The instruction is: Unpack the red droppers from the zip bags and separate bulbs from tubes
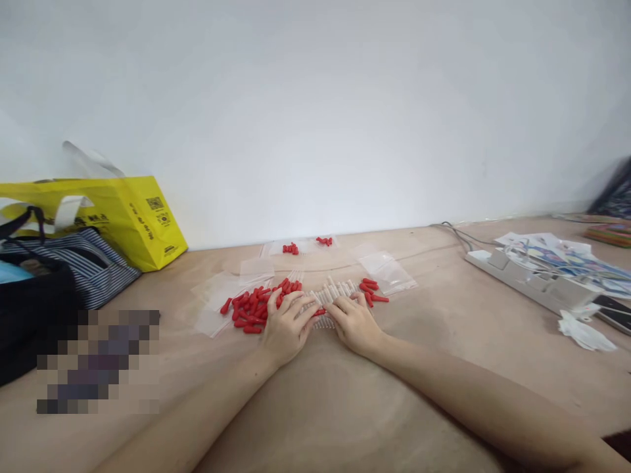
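Both my hands rest side by side on a tan table (345,407). My left hand (286,325) lies flat with fingers spread, touching a row of small white tubes (329,294) and the edge of a pile of red caps (256,303). My right hand (353,320) also lies flat with fingers stretched over the white tubes, a few more red caps (371,289) just beyond it. Neither hand grips anything. Clear zip bags (387,269) lie around the pile, and two at the back hold red caps (290,248).
A yellow shopping bag (133,220) and a striped dark bag (73,266) stand at the left. At the right lie a white power strip (522,276) with cables, printed sheets (566,256), a phone (614,309) and crumpled tissue (584,332). A white wall stands behind.
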The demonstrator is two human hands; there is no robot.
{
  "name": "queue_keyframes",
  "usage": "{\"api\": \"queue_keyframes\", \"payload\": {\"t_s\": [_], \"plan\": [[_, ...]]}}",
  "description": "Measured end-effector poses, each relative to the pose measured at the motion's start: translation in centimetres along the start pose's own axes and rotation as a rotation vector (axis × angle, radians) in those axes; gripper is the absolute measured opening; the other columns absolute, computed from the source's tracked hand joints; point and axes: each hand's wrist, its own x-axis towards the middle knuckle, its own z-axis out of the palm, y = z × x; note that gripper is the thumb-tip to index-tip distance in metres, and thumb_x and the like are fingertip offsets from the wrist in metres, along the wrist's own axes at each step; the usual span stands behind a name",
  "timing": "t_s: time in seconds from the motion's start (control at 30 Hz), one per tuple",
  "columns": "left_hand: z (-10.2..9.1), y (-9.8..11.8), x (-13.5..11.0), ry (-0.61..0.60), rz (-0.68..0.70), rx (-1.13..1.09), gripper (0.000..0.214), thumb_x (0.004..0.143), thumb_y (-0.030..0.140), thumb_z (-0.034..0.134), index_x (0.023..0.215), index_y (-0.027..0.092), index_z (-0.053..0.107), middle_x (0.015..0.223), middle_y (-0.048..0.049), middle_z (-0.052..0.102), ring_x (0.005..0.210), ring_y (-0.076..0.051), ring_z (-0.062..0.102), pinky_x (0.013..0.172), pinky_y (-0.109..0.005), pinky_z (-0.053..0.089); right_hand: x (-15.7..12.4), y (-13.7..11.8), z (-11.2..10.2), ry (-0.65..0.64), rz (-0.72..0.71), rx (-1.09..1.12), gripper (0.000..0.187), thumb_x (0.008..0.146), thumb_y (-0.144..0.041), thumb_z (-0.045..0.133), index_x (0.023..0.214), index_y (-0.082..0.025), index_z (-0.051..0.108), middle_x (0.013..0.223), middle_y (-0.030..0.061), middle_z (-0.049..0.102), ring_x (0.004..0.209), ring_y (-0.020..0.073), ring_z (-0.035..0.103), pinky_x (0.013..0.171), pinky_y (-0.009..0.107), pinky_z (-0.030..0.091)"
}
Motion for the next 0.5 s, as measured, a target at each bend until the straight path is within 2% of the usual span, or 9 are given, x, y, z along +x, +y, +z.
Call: {"api": "queue_keyframes", "payload": {"t_s": [0.23, 0.5], "plan": [[-0.08, 0.39, -0.02, 0.046, 0.024, 0.063, 0.015, 0.082, 0.023, 0.048, 0.079, 0.024, 0.062, 0.092, 0.0005, 0.067, 0.092, -0.02, 0.056, 0.099, -0.048, 0.02, 0.09, -0.16, -0.11, 0.025, 0.003, 0.001, 0.025, 0.087, -0.021, 0.037, 0.075, -0.017, 0.058, 0.068, 0.0013, 0.053, 0.066, 0.0128, 0.044, 0.065, 0.029, 0.018], [-0.5, 0.3, 0.03, -0.048, 0.038, 0.101, 0.016, 0.079, 0.015, 0.047, 0.076, 0.023, 0.06, 0.104, 0.0006, 0.064, 0.102, -0.022, 0.052, 0.1, -0.053, 0.014, 0.17, -0.32, -0.6, -0.037, 0.075, 0.075, 0.03, 0.089, -0.032, 0.036, 0.073, -0.018, 0.059, 0.07, 0.0025, 0.057, 0.069, 0.0134, 0.047, 0.068, 0.03, 0.019]]}}
